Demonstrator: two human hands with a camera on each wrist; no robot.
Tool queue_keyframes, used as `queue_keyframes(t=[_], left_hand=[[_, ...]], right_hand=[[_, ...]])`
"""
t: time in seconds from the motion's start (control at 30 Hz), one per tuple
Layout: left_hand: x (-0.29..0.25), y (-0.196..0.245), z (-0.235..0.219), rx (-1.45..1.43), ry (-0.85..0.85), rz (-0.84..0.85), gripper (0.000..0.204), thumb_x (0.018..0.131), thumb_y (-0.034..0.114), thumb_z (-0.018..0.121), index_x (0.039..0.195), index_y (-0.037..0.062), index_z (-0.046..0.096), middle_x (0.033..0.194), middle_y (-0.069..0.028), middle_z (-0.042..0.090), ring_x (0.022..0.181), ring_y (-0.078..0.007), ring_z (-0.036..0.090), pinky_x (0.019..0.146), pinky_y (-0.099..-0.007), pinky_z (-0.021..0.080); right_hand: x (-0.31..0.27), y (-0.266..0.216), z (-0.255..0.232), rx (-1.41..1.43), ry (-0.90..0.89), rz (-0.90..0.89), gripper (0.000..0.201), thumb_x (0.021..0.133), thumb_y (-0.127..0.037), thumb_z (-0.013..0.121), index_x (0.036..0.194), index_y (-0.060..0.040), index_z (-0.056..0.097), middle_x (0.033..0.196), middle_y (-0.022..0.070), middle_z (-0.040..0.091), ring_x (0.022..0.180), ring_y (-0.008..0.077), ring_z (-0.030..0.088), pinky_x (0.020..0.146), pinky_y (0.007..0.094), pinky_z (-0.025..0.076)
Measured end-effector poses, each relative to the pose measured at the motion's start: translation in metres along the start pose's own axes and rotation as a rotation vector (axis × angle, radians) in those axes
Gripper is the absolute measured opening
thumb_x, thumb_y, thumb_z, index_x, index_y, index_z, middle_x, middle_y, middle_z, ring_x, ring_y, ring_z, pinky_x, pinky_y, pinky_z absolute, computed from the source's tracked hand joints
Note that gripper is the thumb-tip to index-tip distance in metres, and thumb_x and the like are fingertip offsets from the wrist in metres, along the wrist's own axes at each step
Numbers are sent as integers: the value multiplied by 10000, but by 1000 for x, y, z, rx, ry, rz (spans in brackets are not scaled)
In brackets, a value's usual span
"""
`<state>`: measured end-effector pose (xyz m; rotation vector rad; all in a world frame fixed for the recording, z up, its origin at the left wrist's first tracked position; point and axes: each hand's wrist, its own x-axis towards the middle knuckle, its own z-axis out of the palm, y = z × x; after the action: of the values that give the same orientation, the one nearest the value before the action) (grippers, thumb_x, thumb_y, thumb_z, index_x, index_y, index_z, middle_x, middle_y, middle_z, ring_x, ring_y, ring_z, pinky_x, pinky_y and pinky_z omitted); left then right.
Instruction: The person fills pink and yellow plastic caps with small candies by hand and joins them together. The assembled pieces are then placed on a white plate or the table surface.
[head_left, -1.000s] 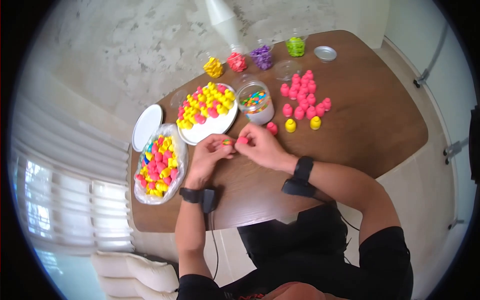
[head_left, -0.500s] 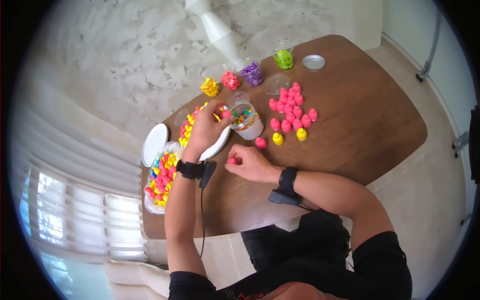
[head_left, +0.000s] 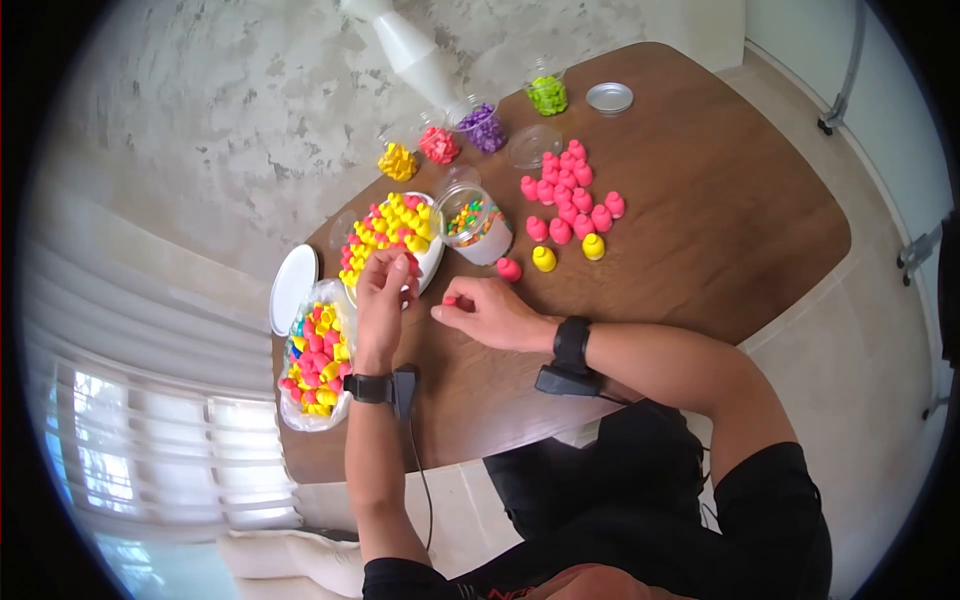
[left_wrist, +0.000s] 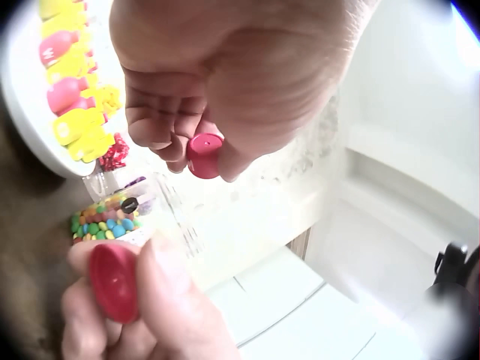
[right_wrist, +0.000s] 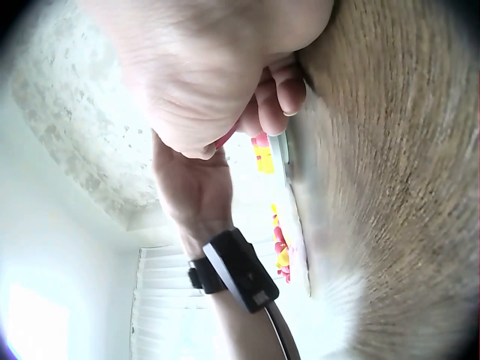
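Note:
My left hand [head_left: 382, 302] is over the front edge of the white plate [head_left: 428, 268]. Between its thumb and fingers it pinches a small pink plastic piece [left_wrist: 204, 156], rounded with a tiny dot on its end. Close by on the right, my right hand [head_left: 497, 314] holds a hollow pink cup-shaped piece [left_wrist: 114, 283], its open side facing the left wrist camera. Just beyond the hands stands a clear jar [head_left: 484, 246] of colourful candies. Yellow and pink bottle-shaped pieces [head_left: 385, 232] cover the plate. A pink bottle-shaped piece [head_left: 509, 270] stands in front of the jar.
Several pink bottle pieces [head_left: 567, 200] and two yellow ones [head_left: 593, 247] stand on the right. A plastic bag [head_left: 293, 413] of loose parts and a white lid [head_left: 293, 290] lie left. Cups of yellow, red, purple and green bits [head_left: 547, 96] line the back edge, near a silver lid [head_left: 609, 98].
My left hand left my right hand, reached up to the candy jar with its pink piece, then came back down and left to the plate's front. My right hand keeps its pink piece.

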<state>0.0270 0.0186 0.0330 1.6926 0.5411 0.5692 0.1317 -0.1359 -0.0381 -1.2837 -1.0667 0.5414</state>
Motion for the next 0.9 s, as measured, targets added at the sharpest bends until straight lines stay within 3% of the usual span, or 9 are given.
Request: queue_keyframes(t=[0.1,0.13,0.23,0.3,0.37,0.5,0.67,0.9], left_hand=[[-21,-26,-12,-286,-130,-94,277,1100,341,542,1154,81,621,895,-17,640,675,-84,553,517,-228,397],[-26,-34,-14,-338,-142,-130,308,1098,351,537,1171,66,629,901,-21,640,678,-91,556,524,-226,406],[-34,-43,-12,-345,-213,-234,343,1119,334,496,1168,30,647,900,-32,663,686,-88,577,543,-227,439],[-32,-46,-6,-308,-191,-245,314,1110,323,525,1133,33,643,850,-23,646,658,-79,562,552,-228,438],[-29,-50,-10,-325,-227,-263,286,1097,313,563,1099,38,638,813,-9,635,638,-67,554,549,-220,440],[-30,-47,-10,-321,-242,-248,262,1084,303,598,1072,43,631,831,-5,651,644,-54,559,546,-208,440],[-30,-50,-13,-316,-282,-228,234,1075,286,618,1066,52,625,886,-11,672,683,-49,575,553,-208,446],[-31,-49,-14,-277,-307,-238,215,1057,263,651,1058,49,631,892,-16,682,690,-51,583,561,-208,452]], right_hand=[[1,7,4,42,-7,10,233,992,-217,711,969,6,646,761,12,640,694,47,568,575,275,451],[2,10,7,79,51,-24,275,948,-236,716,911,29,652,751,113,694,670,146,653,613,342,503],[2,-1,6,198,15,59,238,983,-196,693,1024,33,643,780,60,708,751,103,676,652,301,536],[4,4,8,213,-17,75,243,987,-147,708,1096,50,617,939,101,726,812,114,700,668,278,563],[5,1,8,230,-9,93,258,981,-108,710,1142,56,593,987,120,721,829,129,705,670,271,575],[6,-11,4,216,-86,236,227,1002,-114,702,1132,31,584,949,95,720,863,108,704,640,248,559],[5,-5,5,210,-107,243,222,1027,-131,675,1155,10,561,882,56,698,743,63,632,578,218,505],[2,-2,5,238,-108,226,213,1030,-131,672,1145,-7,544,858,51,694,741,63,636,580,218,500]])
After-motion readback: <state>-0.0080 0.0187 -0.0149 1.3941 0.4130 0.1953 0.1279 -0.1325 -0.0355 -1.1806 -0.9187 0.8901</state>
